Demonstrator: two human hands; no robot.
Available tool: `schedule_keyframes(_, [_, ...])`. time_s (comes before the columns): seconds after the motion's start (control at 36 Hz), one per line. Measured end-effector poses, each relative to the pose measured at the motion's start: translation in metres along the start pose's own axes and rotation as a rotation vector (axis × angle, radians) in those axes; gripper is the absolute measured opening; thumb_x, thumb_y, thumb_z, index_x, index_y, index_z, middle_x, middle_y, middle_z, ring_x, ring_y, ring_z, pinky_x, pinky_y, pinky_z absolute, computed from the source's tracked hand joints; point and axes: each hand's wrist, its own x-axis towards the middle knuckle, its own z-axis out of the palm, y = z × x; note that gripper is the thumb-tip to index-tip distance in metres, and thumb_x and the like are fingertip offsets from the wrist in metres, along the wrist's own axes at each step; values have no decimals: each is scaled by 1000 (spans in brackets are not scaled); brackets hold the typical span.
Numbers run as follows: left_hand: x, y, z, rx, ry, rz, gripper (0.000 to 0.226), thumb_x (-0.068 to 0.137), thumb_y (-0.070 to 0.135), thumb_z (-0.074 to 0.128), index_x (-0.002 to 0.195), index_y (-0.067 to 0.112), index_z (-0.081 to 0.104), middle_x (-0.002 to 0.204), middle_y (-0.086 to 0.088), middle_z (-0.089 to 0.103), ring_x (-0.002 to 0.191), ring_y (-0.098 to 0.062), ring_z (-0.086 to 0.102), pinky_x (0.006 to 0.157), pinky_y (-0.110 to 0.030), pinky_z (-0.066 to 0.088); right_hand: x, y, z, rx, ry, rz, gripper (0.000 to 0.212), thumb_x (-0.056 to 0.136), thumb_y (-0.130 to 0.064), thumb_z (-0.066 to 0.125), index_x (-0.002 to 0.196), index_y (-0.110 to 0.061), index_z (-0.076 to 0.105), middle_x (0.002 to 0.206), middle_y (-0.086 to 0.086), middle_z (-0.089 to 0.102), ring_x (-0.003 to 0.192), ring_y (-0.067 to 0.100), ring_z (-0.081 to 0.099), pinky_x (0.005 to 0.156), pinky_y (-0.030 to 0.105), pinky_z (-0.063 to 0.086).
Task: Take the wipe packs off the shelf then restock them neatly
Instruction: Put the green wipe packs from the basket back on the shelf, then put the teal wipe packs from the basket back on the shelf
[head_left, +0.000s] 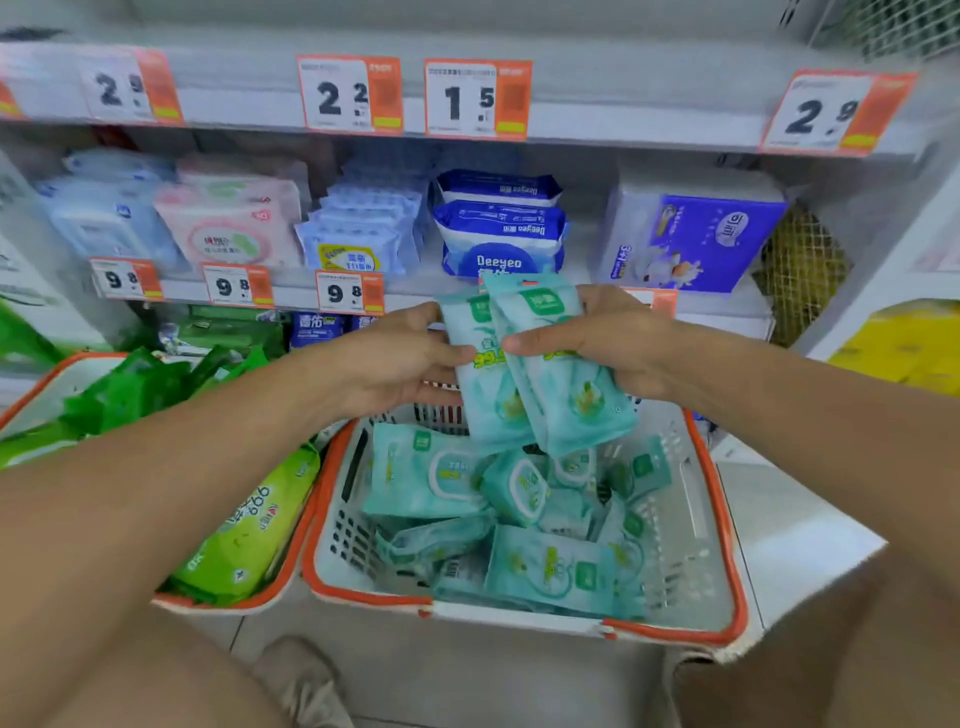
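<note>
Both hands grasping teal wipe packs over the basket.

I see the left hand (402, 358) and right hand (605, 343), each grip clamped on the two teal wipe packs (535, 364) held upright between them, in front of the shelf (587, 275). Below, the white basket (717, 519) holds a loose heap of more teal packs, too jumbled to count. A second basket (291, 561) with green packs (249, 530) sits beside it.

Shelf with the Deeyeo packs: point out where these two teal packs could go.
Bare shelf shows between the Deeyeo packs and the purple tissue box, above both hands. Left of the Deeyeo packs, wipes sit packed side by side. The basket has bare floor along its right wall.
</note>
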Motion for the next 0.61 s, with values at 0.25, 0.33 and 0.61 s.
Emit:
schedule_keyframes(0.25, [22,6,-1,7,-18,-2,37,98,13,58,133,23,53,119,-4,71,94,-23,73,76,-34,61,16,6,-16,-73,29,-61,44,74,-6,84,115,-8,70,104,7,77,93,25,75,74,40,62])
schedule_keyframes(0.33, [35,3,8,-11,1,0,29,98,17,58,127,22,56,116,-7,72,95,-26,73,78,-37,61,25,11,-32,-88,39,-30,48,73,-9,86,118,-9,70,107,9,76,97,28,74,84,49,60])
schedule_keyframes(0.61, [66,-13,27,780,-63,-163,38,99,35,55,135,27,47,122,-5,64,92,-24,64,86,-39,56,27,29,-72,-799,-17,324,68,66,-60,84,120,-24,64,114,0,71,95,29,72,78,51,61])
